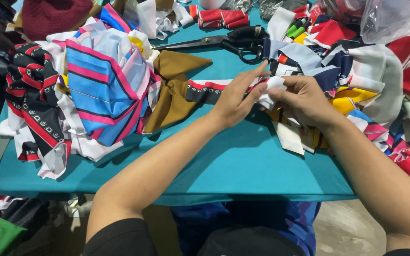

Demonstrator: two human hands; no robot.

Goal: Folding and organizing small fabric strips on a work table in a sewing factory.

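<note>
My left hand [236,99] and my right hand [304,97] meet over the teal table [233,161], both pinching a small white fabric scrap [269,92]. A long strip with black, white and red pattern [205,91] runs leftward from under my left hand. My right hand rests on a heap of mixed coloured scraps [352,80]. Black-handled scissors [224,43] lie just beyond my hands.
A large pile of blue, pink and white striped cloth [100,80] with black-red patterned pieces [32,95] fills the left. A brown cloth [174,90] lies mid-table. Red rolled fabric [221,18] and a clear plastic bag [390,16] sit at the back.
</note>
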